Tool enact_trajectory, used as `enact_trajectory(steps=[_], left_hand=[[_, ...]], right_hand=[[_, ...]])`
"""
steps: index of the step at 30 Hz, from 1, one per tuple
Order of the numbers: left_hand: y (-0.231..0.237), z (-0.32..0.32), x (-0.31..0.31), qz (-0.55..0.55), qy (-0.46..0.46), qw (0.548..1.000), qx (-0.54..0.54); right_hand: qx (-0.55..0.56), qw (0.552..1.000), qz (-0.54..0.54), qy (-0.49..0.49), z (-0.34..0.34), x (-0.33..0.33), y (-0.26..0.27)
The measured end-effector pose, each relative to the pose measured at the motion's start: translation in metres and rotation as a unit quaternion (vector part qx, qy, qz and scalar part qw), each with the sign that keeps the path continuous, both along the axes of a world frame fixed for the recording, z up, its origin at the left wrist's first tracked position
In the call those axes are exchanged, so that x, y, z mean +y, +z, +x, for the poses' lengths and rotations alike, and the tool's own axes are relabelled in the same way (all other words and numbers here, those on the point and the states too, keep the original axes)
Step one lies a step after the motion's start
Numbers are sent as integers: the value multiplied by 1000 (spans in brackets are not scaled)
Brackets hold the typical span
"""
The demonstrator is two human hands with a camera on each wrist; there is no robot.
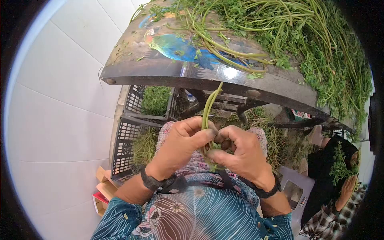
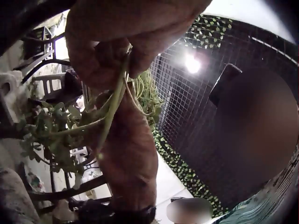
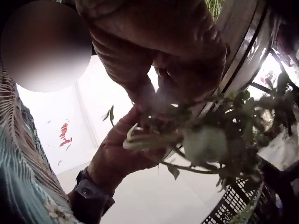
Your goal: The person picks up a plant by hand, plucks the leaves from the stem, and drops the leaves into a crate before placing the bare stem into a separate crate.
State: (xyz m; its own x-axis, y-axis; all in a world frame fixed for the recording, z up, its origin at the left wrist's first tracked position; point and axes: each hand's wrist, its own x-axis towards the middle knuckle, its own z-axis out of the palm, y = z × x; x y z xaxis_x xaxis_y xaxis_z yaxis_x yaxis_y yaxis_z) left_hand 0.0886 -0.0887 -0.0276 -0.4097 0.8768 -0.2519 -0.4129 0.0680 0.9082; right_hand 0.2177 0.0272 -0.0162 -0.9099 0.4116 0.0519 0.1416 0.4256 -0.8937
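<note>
My left hand [image 1: 184, 140] grips a few long green stems [image 1: 208, 106] between thumb and fingers, in front of my lap. The bare stem ends stick up above the knuckles. Close beside it, my right hand [image 1: 244, 152] pinches the lower, leafy part with thumb and bent forefinger. Small rounded leaves [image 3: 243, 130] hang from the bunch in the right wrist view. In the left wrist view, the stem [image 2: 114, 109] runs down between both hands, with leaves [image 2: 56, 130] spreading to the side. The fingers partly hide where the stems are held.
A table [image 1: 132, 64] with a bird picture carries a large heap of leafy stems [image 1: 280, 32]. Black crates [image 1: 120, 140] with greens stand below left. Loose stems lie on the floor beneath. At right, another person [image 1: 324, 172] sits by a purple stool [image 1: 294, 180].
</note>
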Motion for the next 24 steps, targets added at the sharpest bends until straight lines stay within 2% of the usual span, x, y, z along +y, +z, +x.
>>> enact_trajectory(steps=[4, 7, 10, 14, 16, 20, 21, 24], left_hand=[[8, -3, -3, -92, -21, 990, 101], [4, -7, -3, -90, -20, 969, 229], [6, -7, -5, -87, -30, 953, 290], [2, -3, -7, -71, -24, 947, 312], [1, 1, -6, -27, 10, 952, 305], [7, -4, -10, -55, 16, 989, 139], [7, -6, -11, -50, 28, 993, 104], [6, -10, -14, -41, 55, 997, 38]], right_hand=[[41, 998, 34, 15, 0, 2, -8], [65, 996, 52, 37, 1, 6, -12], [75, 991, 104, 44, -1, 7, -14], [92, 984, 150, 31, -4, 9, -22], [76, 995, 67, -20, -4, 6, -21], [36, 982, -134, -130, -1, 18, -25], [30, 936, -324, -137, 4, 24, -17], [117, 834, -533, -84, 18, 30, -13]])
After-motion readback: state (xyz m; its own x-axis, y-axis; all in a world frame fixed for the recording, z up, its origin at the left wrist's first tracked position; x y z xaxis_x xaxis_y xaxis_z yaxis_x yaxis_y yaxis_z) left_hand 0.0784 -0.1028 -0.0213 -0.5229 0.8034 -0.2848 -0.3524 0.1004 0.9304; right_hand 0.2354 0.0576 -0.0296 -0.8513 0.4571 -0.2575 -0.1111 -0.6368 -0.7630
